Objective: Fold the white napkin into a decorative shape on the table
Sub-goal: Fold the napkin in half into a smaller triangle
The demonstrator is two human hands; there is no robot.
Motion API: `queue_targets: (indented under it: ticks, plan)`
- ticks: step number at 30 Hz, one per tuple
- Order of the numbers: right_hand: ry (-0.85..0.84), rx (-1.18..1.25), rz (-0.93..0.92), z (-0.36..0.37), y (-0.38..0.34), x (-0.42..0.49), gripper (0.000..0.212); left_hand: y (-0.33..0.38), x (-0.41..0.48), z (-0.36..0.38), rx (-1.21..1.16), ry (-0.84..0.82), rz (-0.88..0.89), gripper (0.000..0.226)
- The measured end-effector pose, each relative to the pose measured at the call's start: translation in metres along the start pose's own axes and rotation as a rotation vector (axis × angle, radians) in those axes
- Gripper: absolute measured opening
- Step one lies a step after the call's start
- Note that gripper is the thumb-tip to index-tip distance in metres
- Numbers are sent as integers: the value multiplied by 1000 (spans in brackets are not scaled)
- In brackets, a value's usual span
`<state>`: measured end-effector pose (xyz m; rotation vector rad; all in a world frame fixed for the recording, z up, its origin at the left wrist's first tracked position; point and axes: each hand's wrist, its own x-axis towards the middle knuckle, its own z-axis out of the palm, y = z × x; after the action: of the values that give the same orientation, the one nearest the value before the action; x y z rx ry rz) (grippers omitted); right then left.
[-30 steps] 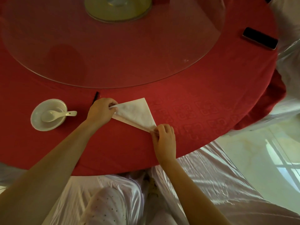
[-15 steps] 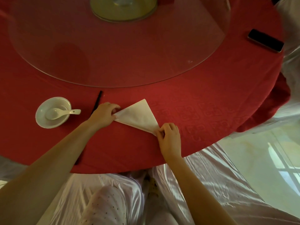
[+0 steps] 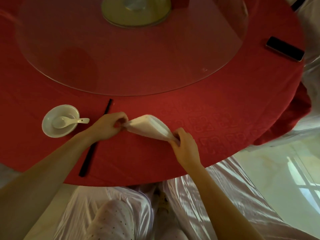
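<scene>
The left hand (image 3: 107,127) has its fingers curled, pinching one end of the white napkin (image 3: 147,125); the right hand (image 3: 186,147) pinches the other end the same way; the folded napkin spans between both sets of fingertips over the red table (image 3: 216,104); left of the left fingers, a white bowl (image 3: 55,133) holds a white spoon (image 3: 69,121).

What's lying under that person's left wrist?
Black chopsticks lie on the tablecloth and run beneath the left hand, which pinches the napkin. Their far tip and near end show. The stretch under the wrist is covered.
</scene>
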<state>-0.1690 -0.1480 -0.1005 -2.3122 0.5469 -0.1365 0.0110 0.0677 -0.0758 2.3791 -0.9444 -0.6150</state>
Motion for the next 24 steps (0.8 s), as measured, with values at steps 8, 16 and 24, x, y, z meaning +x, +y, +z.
queue_targets:
  ticks: [8, 16, 24]
  plan:
    - [47, 109, -45, -29, 20, 16, 16, 26, -14, 3, 113, 270, 221, 23]
    - [-78, 241, 20, -44, 29, 34, 15, 68, -9, -4, -153, 388, 92, 12]
    - [38, 84, 197, -48, 47, 38, 18, 55, -8, 71, -528, 150, -484, 22]
